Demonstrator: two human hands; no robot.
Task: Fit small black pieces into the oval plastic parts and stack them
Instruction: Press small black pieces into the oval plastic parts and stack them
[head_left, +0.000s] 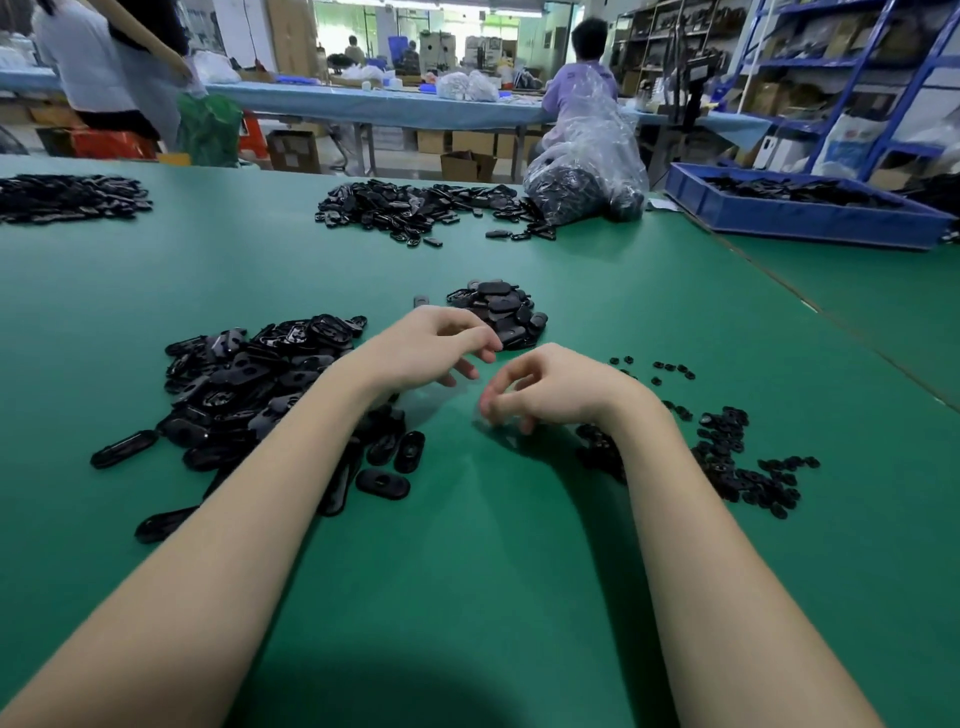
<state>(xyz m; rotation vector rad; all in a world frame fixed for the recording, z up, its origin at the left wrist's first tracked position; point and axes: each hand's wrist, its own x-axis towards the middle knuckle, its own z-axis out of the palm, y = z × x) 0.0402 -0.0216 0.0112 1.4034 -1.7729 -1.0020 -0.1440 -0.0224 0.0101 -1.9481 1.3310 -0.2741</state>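
Note:
A big heap of black oval plastic parts (244, 384) lies on the green table (467, 545) to my left. Small black pieces (737, 462) are scattered at the right. A neater pile of ovals (501, 306) sits just beyond my hands. My left hand (431, 343) hovers over the table with its fingers loosely curled, fingertips near that pile, and I see nothing in it. My right hand (540, 387) hangs beside it, fingers curled downward close to the table; whether a small piece is pinched in them is hidden.
More black ovals lie at the far left (67, 197) and far centre (410, 208), next to a clear plastic bag (587, 171) of parts. A blue bin (800, 208) stands at the right. People work at a bench behind.

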